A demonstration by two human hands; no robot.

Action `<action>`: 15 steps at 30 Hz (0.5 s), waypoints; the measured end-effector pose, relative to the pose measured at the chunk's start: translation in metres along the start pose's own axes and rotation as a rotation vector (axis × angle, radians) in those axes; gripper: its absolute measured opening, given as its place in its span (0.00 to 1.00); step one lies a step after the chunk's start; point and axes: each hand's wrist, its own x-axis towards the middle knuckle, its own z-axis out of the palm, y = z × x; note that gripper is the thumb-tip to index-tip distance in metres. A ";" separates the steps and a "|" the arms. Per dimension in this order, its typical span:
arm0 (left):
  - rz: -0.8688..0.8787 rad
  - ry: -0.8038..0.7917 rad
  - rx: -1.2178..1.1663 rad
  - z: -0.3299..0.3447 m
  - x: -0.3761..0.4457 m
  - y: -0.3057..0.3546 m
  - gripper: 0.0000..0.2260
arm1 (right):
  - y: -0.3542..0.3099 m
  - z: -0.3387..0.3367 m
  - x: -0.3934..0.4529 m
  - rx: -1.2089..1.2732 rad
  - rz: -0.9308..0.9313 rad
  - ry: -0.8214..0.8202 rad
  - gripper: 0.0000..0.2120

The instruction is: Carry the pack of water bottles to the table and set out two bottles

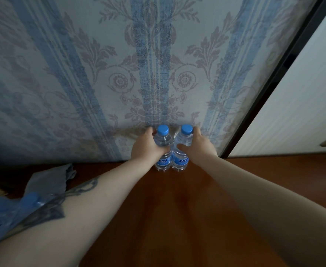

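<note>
At far left, blurred under the tattooed forearm: torn blue plastic of the pack [10, 209], one blue cap showing through. Mid-frame, left hand [145, 146] wrapped around the left bottle [163, 149], fingers closed on its shoulder. Touching it, the right bottle [181, 151], clamped by the right hand [196, 144]. Both upright on the wooden table [177, 209], long axes vertical, blue caps pointing up, right against the patterned wallpaper [100, 74]. Further right, a white door [302, 93].
</note>
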 end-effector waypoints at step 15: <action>-0.249 -0.116 0.219 -0.022 -0.073 -0.022 0.27 | 0.013 -0.018 -0.070 -0.145 -0.048 -0.143 0.29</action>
